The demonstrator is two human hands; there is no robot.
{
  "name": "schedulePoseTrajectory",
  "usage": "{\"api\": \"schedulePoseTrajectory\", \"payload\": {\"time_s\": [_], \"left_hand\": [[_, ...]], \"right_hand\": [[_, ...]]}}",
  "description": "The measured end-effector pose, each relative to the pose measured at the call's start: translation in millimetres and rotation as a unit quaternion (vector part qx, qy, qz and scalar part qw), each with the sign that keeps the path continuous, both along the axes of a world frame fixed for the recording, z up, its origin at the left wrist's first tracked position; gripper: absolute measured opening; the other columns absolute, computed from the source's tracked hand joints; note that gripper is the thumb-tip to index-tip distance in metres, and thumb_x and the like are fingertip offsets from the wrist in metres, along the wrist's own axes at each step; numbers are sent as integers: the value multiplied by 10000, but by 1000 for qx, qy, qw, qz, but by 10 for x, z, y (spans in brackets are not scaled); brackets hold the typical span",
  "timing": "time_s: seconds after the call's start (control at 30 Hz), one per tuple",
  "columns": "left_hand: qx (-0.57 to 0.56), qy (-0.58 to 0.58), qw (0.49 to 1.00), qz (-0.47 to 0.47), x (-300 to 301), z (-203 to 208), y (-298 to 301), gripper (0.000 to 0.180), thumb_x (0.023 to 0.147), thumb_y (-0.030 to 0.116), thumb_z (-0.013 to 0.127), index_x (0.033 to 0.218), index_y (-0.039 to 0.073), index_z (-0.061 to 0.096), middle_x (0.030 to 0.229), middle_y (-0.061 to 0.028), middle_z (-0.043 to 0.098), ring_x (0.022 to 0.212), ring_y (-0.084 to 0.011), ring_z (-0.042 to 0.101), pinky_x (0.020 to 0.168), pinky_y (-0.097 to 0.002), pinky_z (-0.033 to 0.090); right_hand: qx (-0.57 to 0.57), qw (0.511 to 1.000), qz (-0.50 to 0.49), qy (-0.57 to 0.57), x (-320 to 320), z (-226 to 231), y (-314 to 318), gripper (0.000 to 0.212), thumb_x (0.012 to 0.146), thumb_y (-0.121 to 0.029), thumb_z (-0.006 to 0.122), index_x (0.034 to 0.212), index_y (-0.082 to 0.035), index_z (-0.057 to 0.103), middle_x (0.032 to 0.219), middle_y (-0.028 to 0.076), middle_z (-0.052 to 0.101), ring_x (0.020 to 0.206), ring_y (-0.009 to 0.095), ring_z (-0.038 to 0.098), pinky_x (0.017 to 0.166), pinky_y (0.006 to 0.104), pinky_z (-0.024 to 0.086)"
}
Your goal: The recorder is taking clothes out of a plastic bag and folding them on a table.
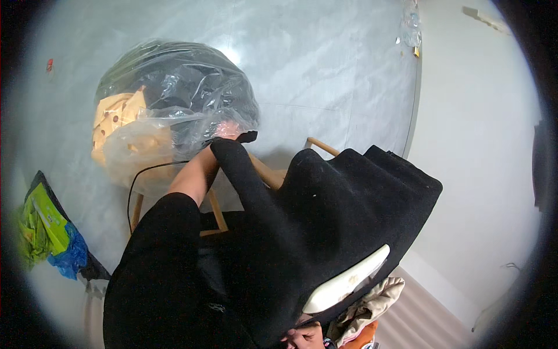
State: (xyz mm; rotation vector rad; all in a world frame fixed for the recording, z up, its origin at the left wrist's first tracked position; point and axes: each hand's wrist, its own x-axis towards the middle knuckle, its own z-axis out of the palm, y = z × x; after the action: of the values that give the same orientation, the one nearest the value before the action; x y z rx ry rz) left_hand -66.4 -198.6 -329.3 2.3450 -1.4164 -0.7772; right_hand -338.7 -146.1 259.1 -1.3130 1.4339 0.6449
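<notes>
My left forearm, bare below a black sleeve, reaches out to a large clear plastic bag (174, 75). My left hand (228, 129) is seen blurrily through the bag's film, so its fingers do not show. A large piece of black cloth (331, 203) spreads across the middle, one narrow end lying over my left wrist. At the lower edge is my right hand (305, 335), its fingers curled by the cloth's lower edge; what they hold is hidden. Just above this hand, a long white flat object (347, 281) lies against the cloth.
Inside the bag are dark material and yellow spotted cloth (118, 113). Wooden legs (218, 210) and a thin black cord (132, 189) show beneath it. Green and blue bags (49, 227) sit at left. Beige cloth (372, 308) lies lower right, near a white wall (482, 145).
</notes>
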Motion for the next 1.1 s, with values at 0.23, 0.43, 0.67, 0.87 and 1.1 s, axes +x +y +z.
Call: {"api": "schedulePoseTrajectory", "payload": {"time_s": [0.23, 0.43, 0.67, 0.87, 1.1], "left_hand": [[122, 50, 988, 86, 134, -117, -11, 275, 878, 187, 434, 1076, 138, 619, 1041, -116, 638, 993, -305, 606, 822, -479, 458], [229, 67, 971, 7, 236, -296, 154, 326, 872, 237, 477, 1154, 137, 606, 1183, -101, 596, 1102, -290, 561, 902, -470, 442], [96, 94, 989, 56, 443, 383, 395, 417, 882, 334, 422, 1227, 143, 560, 1269, -107, 536, 1178, -303, 495, 1001, -415, 367], [-154, 665, 685, 255, 833, 1339, 626, 444, 895, 271, 511, 1230, -19, 489, 1336, -157, 447, 1246, -228, 404, 1023, -320, 318], [-274, 663, 574, 395, 1128, 2702, 742, 456, 887, 291, 540, 1206, -32, 496, 1154, -98, 588, 1054, -183, 557, 926, -302, 414]], "right_hand": [[11, 995, -98, 17, 151, 39, -24, 361, 902, -152, 502, 611, 19, 631, 455, 22, 551, 397, 87, 517, 427, 218, 420], [29, 995, -92, 5, 124, 22, -47, 344, 896, -137, 503, 622, 18, 639, 469, 21, 565, 413, 94, 533, 447, 230, 437], [47, 996, -76, -28, 228, 12, -98, 389, 903, -137, 502, 563, 20, 604, 486, 40, 585, 429, 109, 546, 464, 247, 450], [145, 986, -79, -30, 239, -4, -190, 310, 929, -141, 486, 781, 78, 648, 579, 101, 616, 499, 137, 588, 488, 236, 482], [166, 983, -37, -68, 82, -25, -222, 394, 949, -270, 470, 788, 31, 666, 632, 80, 647, 503, 109, 585, 498, 231, 486]]}}
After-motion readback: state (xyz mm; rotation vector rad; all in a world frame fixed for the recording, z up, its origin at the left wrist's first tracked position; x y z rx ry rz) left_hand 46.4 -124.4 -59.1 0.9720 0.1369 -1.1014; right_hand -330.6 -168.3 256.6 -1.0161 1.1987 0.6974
